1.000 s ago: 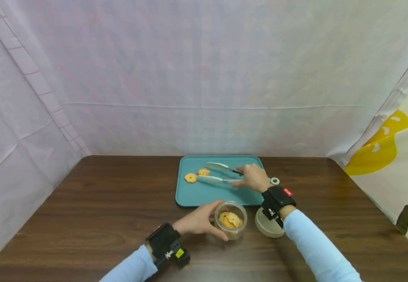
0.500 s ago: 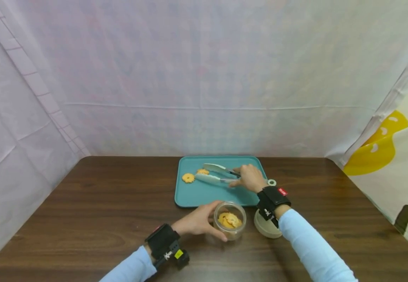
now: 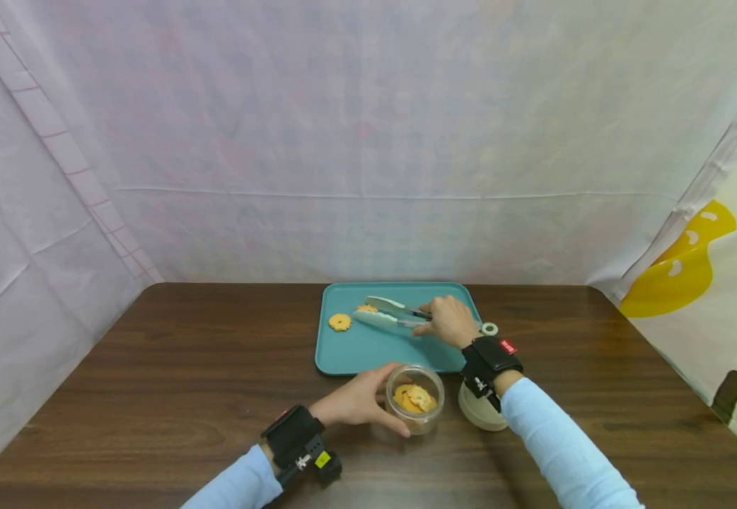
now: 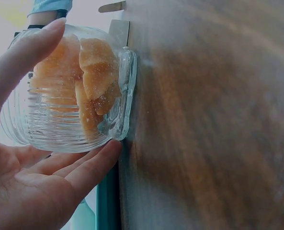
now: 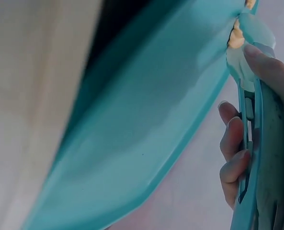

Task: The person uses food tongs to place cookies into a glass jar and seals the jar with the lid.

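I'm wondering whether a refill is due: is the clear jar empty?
No, several cookies show through the wall of the clear jar.

On my head feed, a pale, faintly checkered fabric wall [image 3: 368, 127] spans the upper frame; a dark brown, wood-grained table [image 3: 171, 360] stretches below.

Pale cloth [image 3: 368, 141] hangs behind the wooden table [image 3: 184, 353] (yellow shape [image 3: 674, 286] at right).

The jar [image 3: 424, 424], cookies [image 3: 414, 398] inside, has the tray [image 3: 368, 355] with two more cookies [image 3: 339, 322] at its twelve o'clock and the lid [image 3: 482, 416] at three.
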Action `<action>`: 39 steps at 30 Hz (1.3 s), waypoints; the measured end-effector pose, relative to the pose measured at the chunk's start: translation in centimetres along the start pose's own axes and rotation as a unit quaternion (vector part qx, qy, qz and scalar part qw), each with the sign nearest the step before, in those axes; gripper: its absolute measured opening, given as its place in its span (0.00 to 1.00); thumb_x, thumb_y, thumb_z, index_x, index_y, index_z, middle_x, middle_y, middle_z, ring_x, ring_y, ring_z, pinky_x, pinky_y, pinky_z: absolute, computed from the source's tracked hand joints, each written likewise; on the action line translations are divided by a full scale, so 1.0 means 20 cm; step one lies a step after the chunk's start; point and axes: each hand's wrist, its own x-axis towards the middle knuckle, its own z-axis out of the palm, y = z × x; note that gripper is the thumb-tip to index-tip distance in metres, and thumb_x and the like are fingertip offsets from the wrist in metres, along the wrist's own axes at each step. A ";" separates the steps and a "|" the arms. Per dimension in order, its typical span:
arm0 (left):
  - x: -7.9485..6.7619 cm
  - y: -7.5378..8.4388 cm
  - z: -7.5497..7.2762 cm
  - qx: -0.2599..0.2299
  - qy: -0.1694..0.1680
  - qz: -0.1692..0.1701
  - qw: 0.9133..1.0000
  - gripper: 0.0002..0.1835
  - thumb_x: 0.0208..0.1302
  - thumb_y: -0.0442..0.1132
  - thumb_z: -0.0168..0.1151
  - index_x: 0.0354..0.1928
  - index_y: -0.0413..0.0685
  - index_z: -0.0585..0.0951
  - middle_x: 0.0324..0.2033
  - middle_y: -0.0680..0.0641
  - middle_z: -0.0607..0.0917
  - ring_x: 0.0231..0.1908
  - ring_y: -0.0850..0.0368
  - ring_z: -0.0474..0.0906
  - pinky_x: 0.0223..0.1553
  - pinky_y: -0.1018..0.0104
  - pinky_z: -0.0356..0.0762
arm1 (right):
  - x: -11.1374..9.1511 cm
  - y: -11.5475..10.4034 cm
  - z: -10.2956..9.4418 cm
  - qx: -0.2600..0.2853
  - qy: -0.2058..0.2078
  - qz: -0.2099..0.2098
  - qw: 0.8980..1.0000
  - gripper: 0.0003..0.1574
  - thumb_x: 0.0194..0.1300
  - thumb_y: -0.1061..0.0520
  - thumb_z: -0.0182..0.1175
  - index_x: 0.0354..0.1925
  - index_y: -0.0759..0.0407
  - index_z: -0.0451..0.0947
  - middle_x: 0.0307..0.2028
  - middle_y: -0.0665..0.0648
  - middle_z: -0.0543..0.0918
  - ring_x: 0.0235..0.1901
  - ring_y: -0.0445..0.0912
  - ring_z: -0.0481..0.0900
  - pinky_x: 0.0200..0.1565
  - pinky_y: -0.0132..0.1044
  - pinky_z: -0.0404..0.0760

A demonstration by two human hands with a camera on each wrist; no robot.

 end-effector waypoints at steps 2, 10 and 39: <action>0.00 0.00 0.00 -0.003 0.001 0.001 1.000 0.42 0.42 0.35 0.72 0.61 0.49 0.62 0.56 0.43 0.69 0.57 0.54 0.66 0.54 0.71 0.67 | 0.00 0.00 0.00 -0.002 0.003 -0.001 1.000 0.30 0.39 0.46 0.71 0.40 0.61 0.82 0.24 0.58 0.83 0.14 0.40 0.70 0.16 0.29 0.66; 0.00 0.00 0.01 0.002 0.003 0.001 1.000 0.42 0.42 0.35 0.72 0.61 0.48 0.62 0.56 0.44 0.70 0.57 0.53 0.67 0.54 0.71 0.67 | 0.00 0.01 0.00 0.007 0.003 -0.007 1.000 0.28 0.40 0.46 0.71 0.39 0.61 0.82 0.23 0.57 0.83 0.14 0.39 0.70 0.16 0.30 0.66; 0.00 0.02 -0.01 0.004 0.001 -0.007 1.000 0.43 0.43 0.36 0.72 0.62 0.48 0.61 0.58 0.43 0.68 0.58 0.52 0.65 0.55 0.70 0.67 | -0.25 0.07 -0.15 0.072 -0.026 -0.008 0.997 0.33 0.41 0.43 0.68 0.44 0.61 0.80 0.16 0.55 0.80 0.09 0.35 0.50 0.13 0.26 0.50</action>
